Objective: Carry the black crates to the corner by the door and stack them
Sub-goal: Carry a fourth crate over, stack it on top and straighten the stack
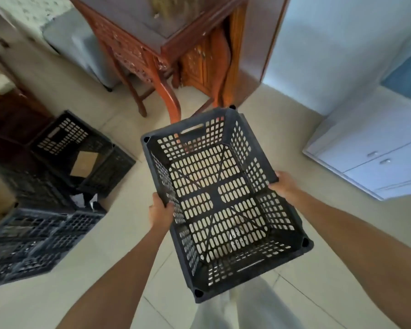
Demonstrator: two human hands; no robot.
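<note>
Black perforated plastic crate (223,205), rectangular, empty, open side up, held in the air above the pale tiled floor (119,233) and tilted slightly, near end lower right, far end with slot handle toward the carved table. Slotted base and walls, floor visible through the openings. Left hand (160,211) clenched on the left long rim, thumb on top, fingers curled over the edge into the crate. Right hand (284,185) grasping the right long rim, fingers hidden behind the wall. Both bare forearms extended from the lower corners of the view; light trousers (242,312) visible below the near end of the crate. To the left, on the floor and well apart from the held crate, a cluster of further black perforated plastic crates: one lying at the lower left (33,241), one upright behind it (64,136), and another beside that with a square opening showing (109,167); exact number not discernible. Beyond the held crate, a reddish-brown carved wooden table (157,51) with curved legs, a grey padded seat (81,43) to its left. At the right, a white low cabinet (375,150) with two small handles, standing against a pale blue-white wall (330,43).
</note>
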